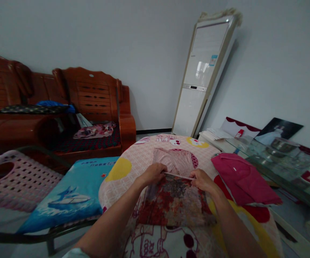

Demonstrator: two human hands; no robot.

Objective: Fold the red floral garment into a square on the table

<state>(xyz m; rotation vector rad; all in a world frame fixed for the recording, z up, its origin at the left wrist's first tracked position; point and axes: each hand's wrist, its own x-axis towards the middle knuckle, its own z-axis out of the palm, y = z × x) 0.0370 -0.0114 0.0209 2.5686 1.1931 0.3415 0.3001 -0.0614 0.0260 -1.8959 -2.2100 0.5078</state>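
Note:
A folded garment with a red, brown and grey blotchy print (175, 200) lies on the round table; its exact kind is not clear. Its far part shows pale pink fabric (172, 161). Between the two, a light edge runs straight from hand to hand. My left hand (155, 173) grips that edge at its left end, fingers closed. At the right end, my right hand (201, 180) pinches the same edge. The near part of the garment rests flat on the patterned tablecloth (133, 186).
Folded magenta clothing (244, 177) lies at the table's right, beside a glass-topped cabinet (278, 157). A chair with a blue cushion (71, 195) stands left. Behind are a wooden sofa (90, 93) and a tall white air conditioner (198, 75).

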